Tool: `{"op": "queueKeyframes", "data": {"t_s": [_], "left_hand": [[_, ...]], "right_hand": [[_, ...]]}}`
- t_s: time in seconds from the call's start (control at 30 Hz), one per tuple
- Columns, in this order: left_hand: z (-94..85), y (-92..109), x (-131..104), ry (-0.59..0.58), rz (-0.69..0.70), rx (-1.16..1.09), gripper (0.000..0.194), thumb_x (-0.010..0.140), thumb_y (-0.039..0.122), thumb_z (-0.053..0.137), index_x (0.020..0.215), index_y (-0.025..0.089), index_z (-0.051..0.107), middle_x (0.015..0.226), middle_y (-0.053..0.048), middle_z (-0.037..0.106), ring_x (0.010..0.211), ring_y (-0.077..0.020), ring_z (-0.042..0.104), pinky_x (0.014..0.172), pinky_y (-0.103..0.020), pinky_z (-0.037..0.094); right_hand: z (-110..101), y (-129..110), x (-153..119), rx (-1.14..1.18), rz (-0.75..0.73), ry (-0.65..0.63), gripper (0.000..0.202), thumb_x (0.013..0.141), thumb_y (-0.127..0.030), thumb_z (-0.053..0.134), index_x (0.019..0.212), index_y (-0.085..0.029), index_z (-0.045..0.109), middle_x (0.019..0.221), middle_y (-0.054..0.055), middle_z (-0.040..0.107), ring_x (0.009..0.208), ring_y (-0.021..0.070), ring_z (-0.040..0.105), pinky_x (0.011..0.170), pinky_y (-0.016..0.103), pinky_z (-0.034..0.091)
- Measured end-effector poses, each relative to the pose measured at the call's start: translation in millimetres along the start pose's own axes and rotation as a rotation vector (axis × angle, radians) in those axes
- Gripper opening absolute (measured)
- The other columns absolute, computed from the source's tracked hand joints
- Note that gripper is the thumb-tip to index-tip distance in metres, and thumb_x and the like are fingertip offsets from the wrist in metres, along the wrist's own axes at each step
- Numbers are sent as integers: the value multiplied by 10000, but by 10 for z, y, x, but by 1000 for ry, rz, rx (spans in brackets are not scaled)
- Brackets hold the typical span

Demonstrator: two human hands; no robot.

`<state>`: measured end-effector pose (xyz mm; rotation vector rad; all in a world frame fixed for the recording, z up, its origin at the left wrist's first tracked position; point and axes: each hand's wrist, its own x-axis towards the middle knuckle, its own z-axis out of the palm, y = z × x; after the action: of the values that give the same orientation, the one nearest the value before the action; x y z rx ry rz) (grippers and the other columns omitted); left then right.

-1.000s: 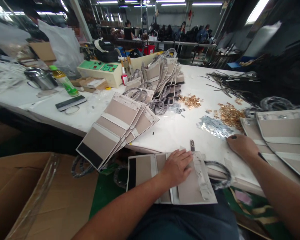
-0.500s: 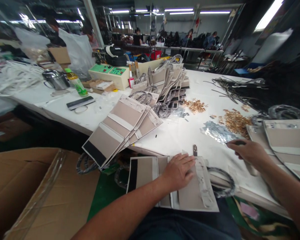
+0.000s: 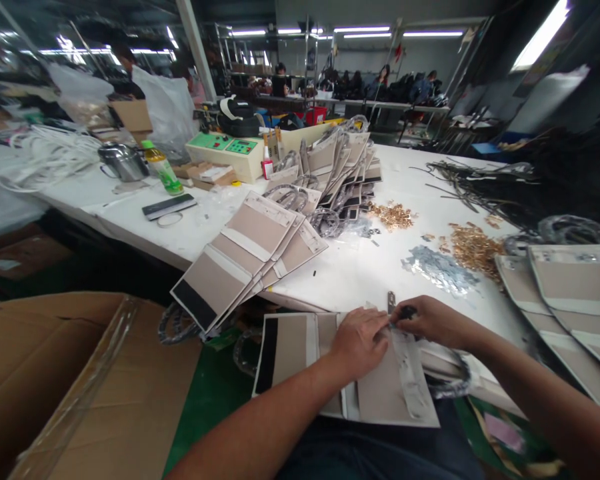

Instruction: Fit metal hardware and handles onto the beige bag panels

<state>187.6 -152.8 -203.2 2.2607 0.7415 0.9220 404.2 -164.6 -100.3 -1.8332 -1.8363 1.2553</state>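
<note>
A beige bag panel (image 3: 293, 347) with pale strips and a black band lies across the table's front edge and over my lap. My left hand (image 3: 363, 343) rests on it, fingers stretched out flat and pressing near its upper edge. Close beside those fingertips, my right hand (image 3: 427, 321) is closed in a pinch around something small and dark that I cannot make out. A small metal piece (image 3: 391, 301) sticks up at the panel's edge, just above both hands. A plastic-wrapped handle (image 3: 453, 383) loops out at the panel's right side.
Silver metal pieces (image 3: 440, 270) and gold-coloured pieces (image 3: 473, 245) lie in piles on the white table (image 3: 350, 273). More panels (image 3: 250, 230) are stacked left, others (image 3: 580, 273) right. A cardboard box (image 3: 145, 373) stands at lower left. Several people work in the background.
My right hand has moved left from beside the silver pile to the panel's upper edge, close to my left hand. The left hand stays on the panel. The view has shifted slightly.
</note>
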Motion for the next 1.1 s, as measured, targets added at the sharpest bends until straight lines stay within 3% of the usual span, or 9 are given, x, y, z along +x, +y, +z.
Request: {"op": "queueKeyframes", "data": {"t_s": [0.37,0.5,0.63,0.8,0.93,1.03,1.1], "left_hand": [[46,89,59,100,-62,-9,301,916,190,772,1214,222,793,1243,-73,819,1199,-271,761,1112,-493,558],[54,121,88,132,-60,-5,266,911,156,788,1160,246,809,1179,-29,835,1139,-251,767,1069,-452,561],[82,99,98,174,-55,36,172,880,145,822,1003,264,829,1127,-7,836,1071,-249,762,993,-452,558],[68,73,129,208,15,70,158,858,135,817,950,263,802,1070,1,819,1016,-232,736,921,-439,526],[55,40,129,210,57,92,157,847,135,788,940,259,761,1054,4,802,1003,-224,716,893,-428,500],[74,-50,117,250,104,120,158,833,145,771,935,258,729,1058,0,795,1001,-216,715,882,-414,496],[115,-142,138,303,182,139,152,816,165,769,921,256,706,1025,5,792,965,-203,720,844,-393,497]], "right_hand": [[53,77,96,-274,16,55,195,794,-287,634,871,-242,807,799,7,779,772,222,698,723,303,488],[153,175,116,-370,39,162,148,822,-254,668,907,-242,787,950,44,801,917,249,731,835,322,497],[216,240,74,-405,58,244,119,843,-291,700,905,-226,778,989,77,785,921,260,724,846,337,501],[-53,147,110,-276,13,173,141,846,-312,695,884,-245,813,861,20,808,851,231,744,766,290,517],[-385,26,500,-362,82,373,303,935,-394,660,1116,-249,854,1067,52,845,994,253,775,903,303,555],[-571,-11,1018,-414,139,477,362,959,-377,636,1242,-267,834,1286,80,802,1151,298,748,995,356,545],[-683,-14,1391,-432,181,516,374,965,-357,618,1266,-283,827,1352,93,773,1178,324,737,965,384,557]]}}
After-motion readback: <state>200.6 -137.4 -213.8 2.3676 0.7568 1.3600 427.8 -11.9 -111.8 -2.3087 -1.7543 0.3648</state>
